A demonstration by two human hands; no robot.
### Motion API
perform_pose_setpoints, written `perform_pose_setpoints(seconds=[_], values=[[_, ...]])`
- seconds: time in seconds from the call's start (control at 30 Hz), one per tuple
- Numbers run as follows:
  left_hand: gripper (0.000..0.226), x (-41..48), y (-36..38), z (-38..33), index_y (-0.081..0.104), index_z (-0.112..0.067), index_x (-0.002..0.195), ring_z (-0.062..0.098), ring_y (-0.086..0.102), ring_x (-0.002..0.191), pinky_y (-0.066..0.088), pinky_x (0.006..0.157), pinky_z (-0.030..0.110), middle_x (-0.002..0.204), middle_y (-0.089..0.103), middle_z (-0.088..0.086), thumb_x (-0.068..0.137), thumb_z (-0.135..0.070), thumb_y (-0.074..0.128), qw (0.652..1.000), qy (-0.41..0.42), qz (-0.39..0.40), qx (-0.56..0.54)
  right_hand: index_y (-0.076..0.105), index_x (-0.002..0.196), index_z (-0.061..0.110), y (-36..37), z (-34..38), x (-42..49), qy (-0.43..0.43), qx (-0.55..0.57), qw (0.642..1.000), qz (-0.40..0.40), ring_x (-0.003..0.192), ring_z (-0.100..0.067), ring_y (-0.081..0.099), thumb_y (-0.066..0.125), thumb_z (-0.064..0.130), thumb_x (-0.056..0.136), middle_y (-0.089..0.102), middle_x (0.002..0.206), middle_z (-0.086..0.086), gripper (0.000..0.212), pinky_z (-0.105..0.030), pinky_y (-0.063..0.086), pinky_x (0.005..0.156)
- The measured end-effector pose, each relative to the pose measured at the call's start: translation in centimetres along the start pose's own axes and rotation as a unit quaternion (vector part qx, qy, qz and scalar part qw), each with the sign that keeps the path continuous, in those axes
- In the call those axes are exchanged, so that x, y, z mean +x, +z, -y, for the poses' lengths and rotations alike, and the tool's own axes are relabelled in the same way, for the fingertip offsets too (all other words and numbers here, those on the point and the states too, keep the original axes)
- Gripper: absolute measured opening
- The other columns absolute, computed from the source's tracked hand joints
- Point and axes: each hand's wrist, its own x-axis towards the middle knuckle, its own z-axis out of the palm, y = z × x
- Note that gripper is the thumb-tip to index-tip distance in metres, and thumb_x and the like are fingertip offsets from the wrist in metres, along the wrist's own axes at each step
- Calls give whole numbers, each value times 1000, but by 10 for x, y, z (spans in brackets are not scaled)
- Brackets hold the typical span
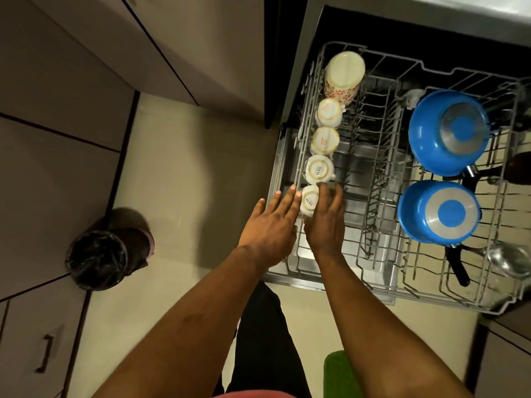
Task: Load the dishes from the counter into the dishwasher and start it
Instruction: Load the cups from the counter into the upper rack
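The dishwasher's wire rack is pulled out over the open door. Along its left side stands a row of upturned cups. The nearest is a small white cup. My left hand lies against its left side with straight fingers. My right hand touches its right side, fingers extended over the rack. Behind it sit another white cup, two yellow-rimmed cups and a tall patterned mug.
Two blue pots rest upside down on the rack's right side, with a steel ladle near the front. A black-lined bin stands on the floor at left beside cabinets. A green mat lies by my feet.
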Motion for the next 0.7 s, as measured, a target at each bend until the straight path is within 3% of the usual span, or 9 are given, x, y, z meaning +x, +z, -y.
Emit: perform_pose_setpoints(seconds=[0.13, 0.33, 0.47, 0.7], values=[[65, -5, -13, -4, -16, -20, 156, 23, -15, 151, -4, 121, 46, 164, -21, -1, 108, -38, 23, 999, -12, 28, 27, 30, 144, 16, -22, 13, -9, 38, 3, 999, 5, 136, -38, 33, 76, 5, 70, 23, 153, -18, 88, -47, 45, 102], [69, -24, -40, -6, -15, -17, 156, 25, -15, 151, -6, 121, 47, 164, -21, 2, 107, -43, 26, 999, -25, -1, 25, 26, 148, 13, -61, 46, -18, 47, -20, 998, 32, 145, -34, 20, 71, 17, 79, 23, 157, -16, 83, -46, 28, 115], [70, -42, -66, 6, -12, -16, 157, 26, -11, 152, -1, 122, 49, 165, -18, 2, 106, -40, 29, 998, -30, -39, 25, 28, 149, 12, -84, 80, -14, 11, -45, 998, 37, 147, -29, 18, 59, 18, 89, 29, 157, -11, 68, -44, 25, 117], [69, -68, -138, 54, -12, -15, 157, 28, -11, 152, 0, 123, 51, 164, -18, 4, 106, -39, 28, 992, -60, -113, 20, 23, 153, 15, -127, 163, 7, -92, -34, 994, 38, 150, -23, 9, 49, 32, 98, 20, 161, -6, 63, -40, 16, 120]])
